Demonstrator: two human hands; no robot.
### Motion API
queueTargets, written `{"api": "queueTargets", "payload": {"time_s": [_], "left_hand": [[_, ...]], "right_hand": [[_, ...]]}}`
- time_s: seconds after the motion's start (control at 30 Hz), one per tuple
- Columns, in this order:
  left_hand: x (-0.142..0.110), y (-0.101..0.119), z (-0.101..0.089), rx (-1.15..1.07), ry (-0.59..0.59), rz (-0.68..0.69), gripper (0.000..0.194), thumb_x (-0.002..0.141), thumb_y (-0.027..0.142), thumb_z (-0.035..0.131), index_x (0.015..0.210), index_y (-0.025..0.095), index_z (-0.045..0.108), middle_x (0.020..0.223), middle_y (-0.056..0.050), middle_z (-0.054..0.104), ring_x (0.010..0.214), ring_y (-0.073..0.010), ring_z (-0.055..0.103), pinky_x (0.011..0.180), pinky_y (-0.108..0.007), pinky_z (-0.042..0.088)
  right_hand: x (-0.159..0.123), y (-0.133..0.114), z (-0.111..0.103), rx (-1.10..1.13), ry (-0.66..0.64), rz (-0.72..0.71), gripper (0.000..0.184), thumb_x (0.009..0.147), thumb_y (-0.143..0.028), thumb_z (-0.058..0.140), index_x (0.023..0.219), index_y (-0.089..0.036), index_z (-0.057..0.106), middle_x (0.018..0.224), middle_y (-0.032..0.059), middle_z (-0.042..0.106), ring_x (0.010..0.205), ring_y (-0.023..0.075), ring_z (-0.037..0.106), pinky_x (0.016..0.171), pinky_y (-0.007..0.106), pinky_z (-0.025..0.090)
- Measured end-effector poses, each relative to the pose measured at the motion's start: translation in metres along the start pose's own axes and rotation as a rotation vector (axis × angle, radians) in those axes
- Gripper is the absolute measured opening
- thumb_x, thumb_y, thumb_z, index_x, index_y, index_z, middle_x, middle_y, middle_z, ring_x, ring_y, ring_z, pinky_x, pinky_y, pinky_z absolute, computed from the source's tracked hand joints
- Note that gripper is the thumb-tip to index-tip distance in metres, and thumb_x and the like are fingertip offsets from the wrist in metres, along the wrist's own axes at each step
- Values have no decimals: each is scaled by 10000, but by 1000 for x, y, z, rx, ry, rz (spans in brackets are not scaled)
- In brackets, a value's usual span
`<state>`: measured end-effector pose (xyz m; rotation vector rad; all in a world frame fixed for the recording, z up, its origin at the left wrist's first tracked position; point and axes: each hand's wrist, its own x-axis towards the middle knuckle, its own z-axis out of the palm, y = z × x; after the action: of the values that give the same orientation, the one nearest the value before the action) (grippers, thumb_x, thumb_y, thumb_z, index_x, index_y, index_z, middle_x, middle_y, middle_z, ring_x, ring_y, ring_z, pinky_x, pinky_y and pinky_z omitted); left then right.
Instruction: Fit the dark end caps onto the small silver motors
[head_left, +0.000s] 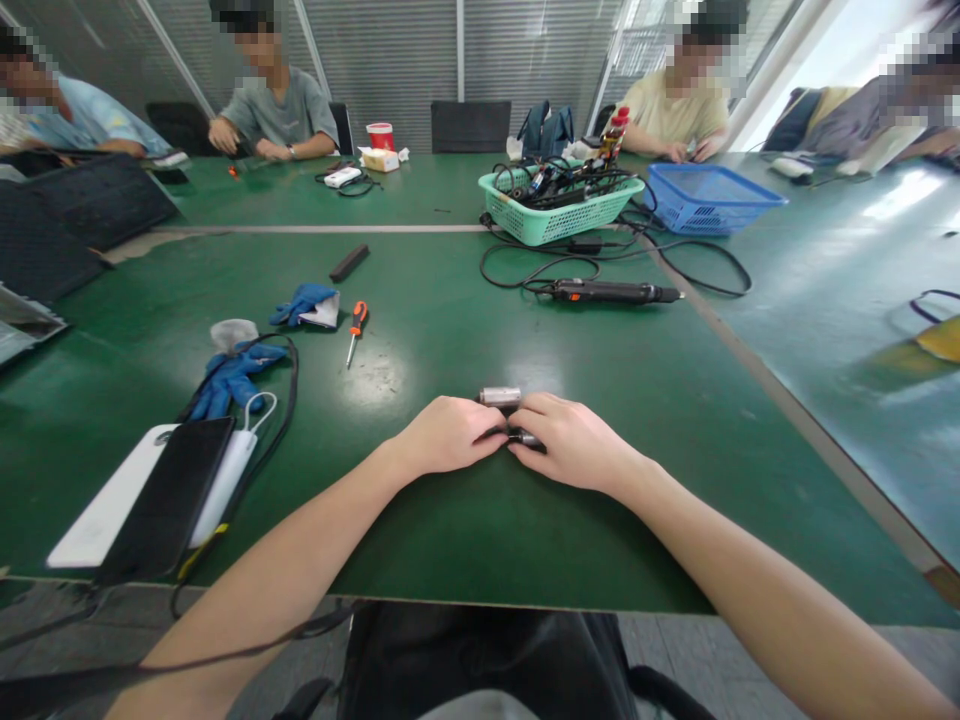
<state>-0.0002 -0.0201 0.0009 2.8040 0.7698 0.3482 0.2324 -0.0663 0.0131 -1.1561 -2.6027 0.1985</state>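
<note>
My left hand (454, 434) and my right hand (570, 440) meet over the green table (420, 540), fingertips nearly touching. Between the right thumb and fingers sits a small dark piece with a shiny metal part (529, 438). The left fingers are pinched around a thin black bit (493, 432), which may belong to the same piece; the join is hidden. Just beyond the fingertips lies a short silver cylinder (500, 396), close to both hands. Whether it is attached to the held piece cannot be seen.
Left lie an orange-handled screwdriver (357, 325), blue gloves (238, 378), a black phone (171, 495) and a cable (289, 420). Ahead are a corded electric screwdriver (611, 292), a green basket (555, 222) of tools and a blue basket (709, 205). Several people sit around the table.
</note>
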Motion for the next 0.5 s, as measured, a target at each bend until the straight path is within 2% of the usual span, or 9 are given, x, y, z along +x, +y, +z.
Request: {"api": "queueTargets", "payload": {"time_s": [0.5], "left_hand": [[1,1,-1,0,-4,0,226,1009,342,524,959,196,688,910,-34,738,841,-192,704,707,-278,486]], "right_hand": [[1,-1,7,14,77,-5,150,980,-325,608,1027,-188,647,1022,95,688,948,253,641,808,379,521]]}}
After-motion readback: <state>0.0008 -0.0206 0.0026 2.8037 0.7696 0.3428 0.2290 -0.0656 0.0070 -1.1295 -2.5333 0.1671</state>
